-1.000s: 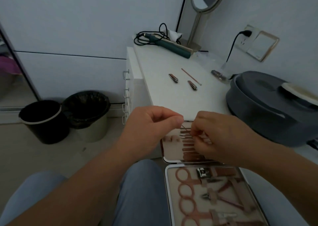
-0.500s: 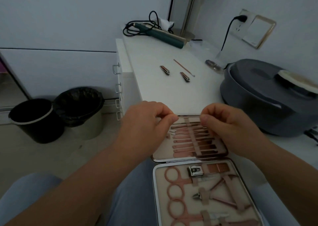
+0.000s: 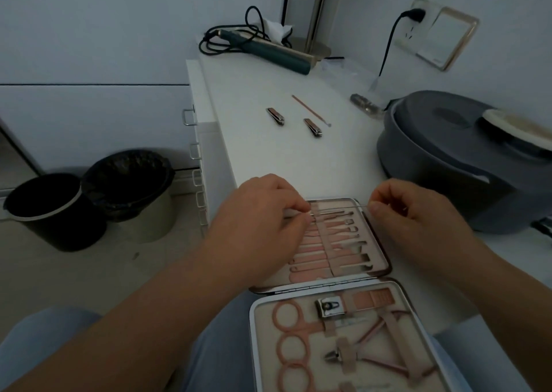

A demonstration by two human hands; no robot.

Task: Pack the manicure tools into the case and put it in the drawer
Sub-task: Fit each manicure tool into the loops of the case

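An open manicure case (image 3: 400, 290) lies across my lap and the table's near edge, with several rose-gold tools strapped in both halves. At its upper half, my left hand (image 3: 263, 221) pinches one end of a thin metal tool (image 3: 337, 211), and my right hand (image 3: 418, 221) pinches the other end near the top row. Farther back on the white table (image 3: 268, 152) lie two nail clippers, one (image 3: 275, 116) to the left, the other (image 3: 313, 127) beside it, and a thin rose-gold stick (image 3: 310, 110).
A grey lidded container (image 3: 466, 158) stands at the right. At the table's back are a green hair tool (image 3: 280, 55) with a black cord and a mirror stand (image 3: 316, 12). Drawer handles (image 3: 188, 116) line the unit's left side. Two bins (image 3: 89, 200) stand on the floor.
My hands have drawn apart along the thin tool over the case's upper half. The view has tilted down, showing more of the case.
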